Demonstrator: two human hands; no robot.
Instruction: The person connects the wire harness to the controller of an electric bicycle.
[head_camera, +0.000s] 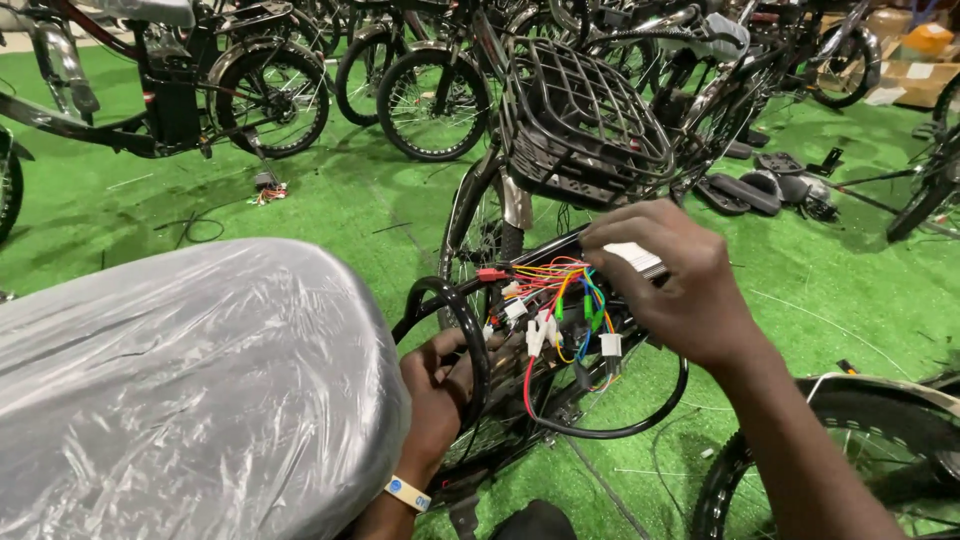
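Green turf floor crowded with parked bicycles. Beside plastic-wrapped seat (180, 400), left hand (445, 385) curled around black cable (470, 340); right hand (675, 280) pinching white connector (635, 257) above coloured wires (560, 310). Wiring loose, mostly unplugged, untidied.

A tangle of coloured wires (560, 300) with white plugs spills from the bike frame at frame centre, beside a looped black cable (470, 340).
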